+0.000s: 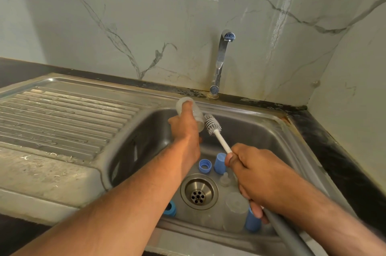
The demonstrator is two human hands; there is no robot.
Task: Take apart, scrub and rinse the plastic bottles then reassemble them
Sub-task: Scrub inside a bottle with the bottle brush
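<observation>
Over the sink [271,130], the left hand [186,130] grips a clear bottle [194,112], its fingers curled round it. The right hand [257,174] grips a brush [213,125], its bristles just beside the bottle's mouth. Blue caps [220,162] lie near the drain [199,192].

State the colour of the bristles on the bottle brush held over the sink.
White, on a white stem: the brush head shows best in the head view.

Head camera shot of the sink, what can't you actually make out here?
- Mouth of the clear bottle: the left hand hides it.
- Brush handle: the right hand wraps it.
- Second clear bottle: partly behind the right hand.
- Blue part: left forearm covers it.
- Tap: no visible stream.
</observation>
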